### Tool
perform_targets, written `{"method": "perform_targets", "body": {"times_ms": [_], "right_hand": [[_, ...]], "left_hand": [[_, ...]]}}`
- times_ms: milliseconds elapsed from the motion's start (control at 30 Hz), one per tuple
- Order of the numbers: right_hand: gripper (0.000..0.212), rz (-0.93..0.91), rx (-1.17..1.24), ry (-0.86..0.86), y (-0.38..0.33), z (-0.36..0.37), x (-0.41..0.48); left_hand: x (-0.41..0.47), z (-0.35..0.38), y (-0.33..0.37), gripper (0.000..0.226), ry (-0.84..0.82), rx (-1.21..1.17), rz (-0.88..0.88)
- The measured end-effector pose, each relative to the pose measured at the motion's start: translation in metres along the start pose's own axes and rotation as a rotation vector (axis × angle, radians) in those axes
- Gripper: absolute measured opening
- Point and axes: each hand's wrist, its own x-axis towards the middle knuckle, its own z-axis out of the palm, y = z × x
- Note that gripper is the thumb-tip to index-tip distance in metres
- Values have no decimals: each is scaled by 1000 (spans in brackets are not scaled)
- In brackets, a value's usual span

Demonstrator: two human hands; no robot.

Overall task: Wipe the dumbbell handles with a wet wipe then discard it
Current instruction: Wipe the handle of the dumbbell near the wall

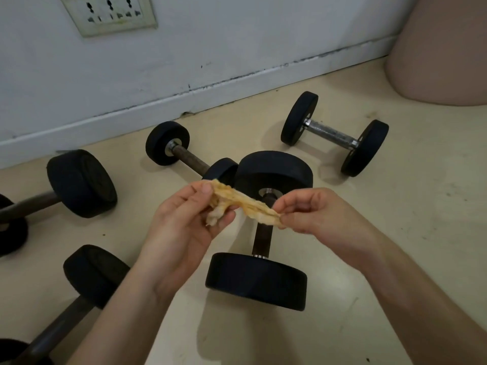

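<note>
Fingertips of both hands are pinching a crumpled, orange-stained wet wipe [242,204], stretching it taut between them: left hand [184,219] is gripping the bunched end at 9 o'clock of the wipe, right hand [316,214] is nipping the other end between thumb and forefinger at 3 o'clock. Wipe is hanging in the air just above the dark handle of the big black round-headed dumbbell [259,233] at centre, not touching it.

Progress, judging by the stain: wipe is looking well used, so some handles are likely done. Small dumbbell with the shiny knurled steel handle [333,134] at 1 o'clock is looking clean; small dumbbell with the brown rusty handle [188,159] at 11 o'clock is looking dirty. Discarding is not yet done.

Hard to tell: which handles are actually wiped. More black dumbbells [79,183] at 8–9 o'clock are running off frame. No bin is clearly showing; pink rounded object [442,48] at 2 o'clock is cut off, unidentifiable.
</note>
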Motion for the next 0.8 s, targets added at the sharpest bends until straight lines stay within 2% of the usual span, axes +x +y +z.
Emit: {"method": "perform_targets", "body": {"times_ms": [33,100,200,267,333,400,533,633,733,800], "right_hand": [[19,-19,-51,-15,-5,-3,2],[19,-74,-8,-100,-21,-8,6],[40,-58,178,-281,-48,-3,17],[40,-74,120,-258,-63,6,25],[29,-92,87,-188,-74,11,31],[19,-70,122,-162,-79,9,37],[7,30,344,-259,-89,15,47],[16,17,537,-234,-94,18,59],[11,-40,487,-202,-97,16,72],[9,-56,464,-196,-97,17,82]], "left_hand": [[3,1,4,13,-26,10,15],[12,6,15,13,-67,73,47],[24,19,35,14,-100,254,155],[31,22,49,7,-103,357,227],[36,16,60,10,-83,308,244],[40,7,66,16,-48,149,189],[42,-1,64,26,-49,-32,80],[48,-5,65,24,-68,-39,57],[55,-13,65,13,-102,46,24],[56,-17,62,20,-105,87,9]]}}
